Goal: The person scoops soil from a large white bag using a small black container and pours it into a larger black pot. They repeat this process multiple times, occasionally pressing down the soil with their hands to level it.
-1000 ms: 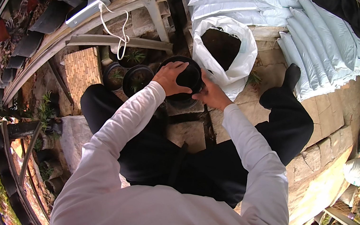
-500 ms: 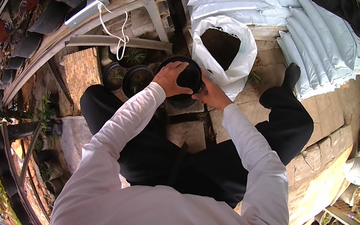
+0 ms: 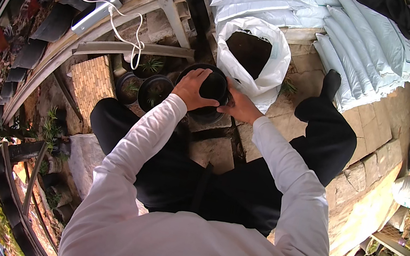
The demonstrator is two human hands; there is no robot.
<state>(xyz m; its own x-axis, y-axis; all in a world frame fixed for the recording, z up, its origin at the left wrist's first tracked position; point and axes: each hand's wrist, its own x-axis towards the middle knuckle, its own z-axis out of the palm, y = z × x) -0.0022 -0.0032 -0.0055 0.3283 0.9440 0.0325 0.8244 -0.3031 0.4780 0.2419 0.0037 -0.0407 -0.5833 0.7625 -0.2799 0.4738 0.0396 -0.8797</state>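
Between my knees, my left hand (image 3: pixel 193 91) and my right hand (image 3: pixel 239 104) are wrapped round opposite sides of a small black plant pot (image 3: pixel 213 86). It sits over larger black pots, whose rims show behind and below it; how they fit together I cannot make out. Its inside is dark, and I cannot tell what it contains. Just beyond my right hand stands an open white sack (image 3: pixel 275 78) with dark soil (image 3: pixel 248 54) inside. To the left of my left hand are black pots (image 3: pixel 155 93) with small green plants.
Full white sacks (image 3: pixel 271 0) are stacked at the back, with more leaning at the right (image 3: pixel 364 52). A wooden bench frame (image 3: pixel 133 52) with a white cable (image 3: pixel 137 34) and power strip (image 3: pixel 96 13) stands at the left. Stone paving (image 3: pixel 376 120) lies underfoot.
Both hands stay on the small black pot with almost no movement. The whole view has shifted very slightly.
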